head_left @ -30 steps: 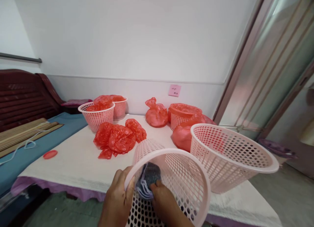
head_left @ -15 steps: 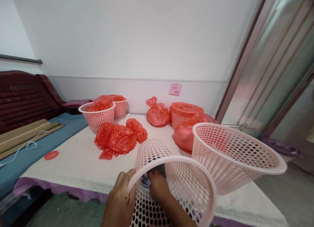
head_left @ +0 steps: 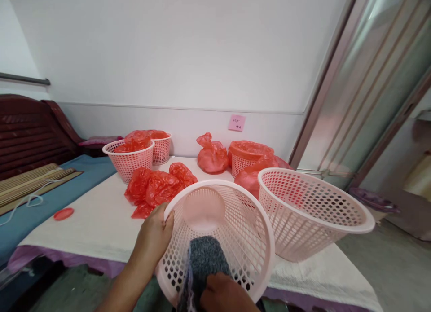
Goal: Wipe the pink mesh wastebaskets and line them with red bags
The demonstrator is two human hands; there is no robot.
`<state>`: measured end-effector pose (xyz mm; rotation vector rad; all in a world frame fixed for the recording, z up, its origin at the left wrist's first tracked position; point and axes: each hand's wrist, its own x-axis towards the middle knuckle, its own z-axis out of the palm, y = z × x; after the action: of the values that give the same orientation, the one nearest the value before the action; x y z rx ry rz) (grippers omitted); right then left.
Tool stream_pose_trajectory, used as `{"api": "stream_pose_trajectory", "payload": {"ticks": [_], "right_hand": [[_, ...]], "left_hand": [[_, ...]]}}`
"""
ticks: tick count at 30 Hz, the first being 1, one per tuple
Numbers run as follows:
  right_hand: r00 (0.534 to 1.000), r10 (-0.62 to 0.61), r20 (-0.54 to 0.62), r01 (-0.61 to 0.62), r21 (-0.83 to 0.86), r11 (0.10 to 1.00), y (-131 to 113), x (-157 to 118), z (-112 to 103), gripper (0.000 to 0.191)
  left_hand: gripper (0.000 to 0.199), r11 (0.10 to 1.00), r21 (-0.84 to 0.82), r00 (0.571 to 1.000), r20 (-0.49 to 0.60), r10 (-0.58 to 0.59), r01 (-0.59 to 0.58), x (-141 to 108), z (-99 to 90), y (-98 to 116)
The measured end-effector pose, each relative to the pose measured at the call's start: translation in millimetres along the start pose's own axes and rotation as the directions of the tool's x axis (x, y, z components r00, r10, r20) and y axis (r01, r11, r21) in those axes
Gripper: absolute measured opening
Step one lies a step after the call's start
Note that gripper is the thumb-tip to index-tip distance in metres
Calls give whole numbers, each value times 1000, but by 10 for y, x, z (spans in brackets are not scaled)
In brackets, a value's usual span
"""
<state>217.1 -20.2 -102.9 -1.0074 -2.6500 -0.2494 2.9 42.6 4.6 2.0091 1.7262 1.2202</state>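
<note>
Tilted toward me is a pale pink perforated plastic basket (head_left: 232, 204), its round mouth and solid bottom facing me. My left hand (head_left: 156, 233) is closed on the left side of its rim. Low in the basket's mouth, my right hand (head_left: 224, 292) grips a dark grey, fuzzy-looking cloth (head_left: 207, 258), with a lighter fringe-like edge on its left. The cloth's lower end runs past the rim toward the bottom of the view; its exact kind I cannot make out. Just right of the held basket stands a larger pink basket (head_left: 303, 240).
Crumpled red plastic bags (head_left: 156, 188) lie on the white-covered table (head_left: 101, 231). Behind them are two bag-lined baskets (head_left: 134, 164). A tied red bag (head_left: 212, 157) and a bag-lined basket (head_left: 244, 164) stand by the wall. A red disc (head_left: 63, 213) lies left.
The basket's mouth has swung to face me more. My right hand has come back toward me from deep inside, drawing the dark grey cloth out to the mouth.
</note>
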Motion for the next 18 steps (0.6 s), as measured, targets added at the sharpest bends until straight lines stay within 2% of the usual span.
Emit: {"api": "stream_pose_trajectory", "payload": {"ticks": [2,5,7,11,14,16,18], "right_hand": [[987,0,-158,-10,-67,998,-81,-54,81,16],[940,85,-330,-142,-154,978,-135,-63,119,13],[924,91,-372,-176,-200,964,-144,-36,133,10],[910,39,-414,-135,-204,970,-189,72,196,9],[872,88,-482,-167,-125,978,-263,213,164,10],[843,115,-526,-167,-54,984,-329,337,106,8],[811,127,-571,-144,15,989,-419,469,79,8]], "left_hand": [[22,1000,3,1000,16,-3,3,48,-3,11],[22,1000,-3,999,28,-20,20,126,-2,7],[22,999,-18,999,28,-37,38,174,-8,-1],[22,994,-74,997,-18,-77,75,155,-60,-23],[32,984,-124,985,-92,-143,131,-62,-69,-71],[44,956,-203,970,-77,-232,213,-305,-19,-114],[50,889,-352,955,65,-289,293,-575,56,-149]]}}
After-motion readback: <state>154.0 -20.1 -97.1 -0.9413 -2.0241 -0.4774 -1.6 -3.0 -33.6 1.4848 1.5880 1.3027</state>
